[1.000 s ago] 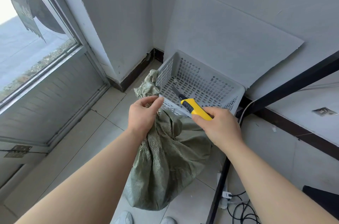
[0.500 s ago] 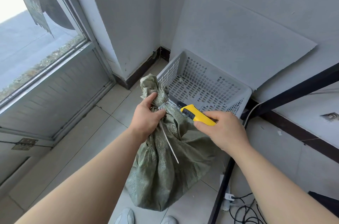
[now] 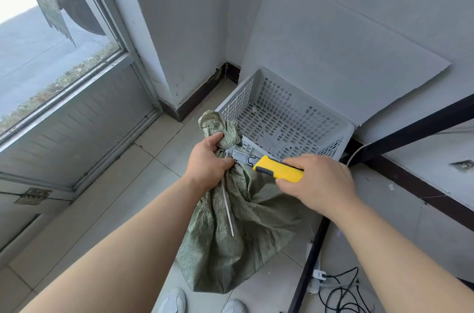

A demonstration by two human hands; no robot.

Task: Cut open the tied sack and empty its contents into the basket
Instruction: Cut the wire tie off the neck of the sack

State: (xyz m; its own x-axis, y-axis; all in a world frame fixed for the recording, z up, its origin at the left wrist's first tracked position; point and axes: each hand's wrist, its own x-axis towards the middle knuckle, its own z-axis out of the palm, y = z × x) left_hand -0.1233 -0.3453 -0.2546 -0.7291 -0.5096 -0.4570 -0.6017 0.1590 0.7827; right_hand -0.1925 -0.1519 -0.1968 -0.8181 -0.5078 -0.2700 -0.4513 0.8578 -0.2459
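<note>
A green woven sack (image 3: 238, 233) stands on the tiled floor, its neck bunched and bound by a white zip tie (image 3: 227, 206) whose tail hangs down the front. My left hand (image 3: 207, 162) grips the neck just below the tuft. My right hand (image 3: 320, 182) holds a yellow utility knife (image 3: 278, 170), its grey blade tip touching the tie at the neck. Behind the sack sits a white perforated plastic basket (image 3: 282, 117) with nothing visible inside.
A glass door (image 3: 64, 69) and its frame lie to the left. A grey board (image 3: 333, 51) leans on the wall behind the basket. A black metal frame (image 3: 313, 256) stands right, with a power strip and cables (image 3: 338, 289) on the floor. White shoes (image 3: 174, 302) show below.
The knife has moved left, so its blade now meets the zip tie at the neck. My left hand has shifted its grip on the neck, and the tie's tail now hangs in view.
</note>
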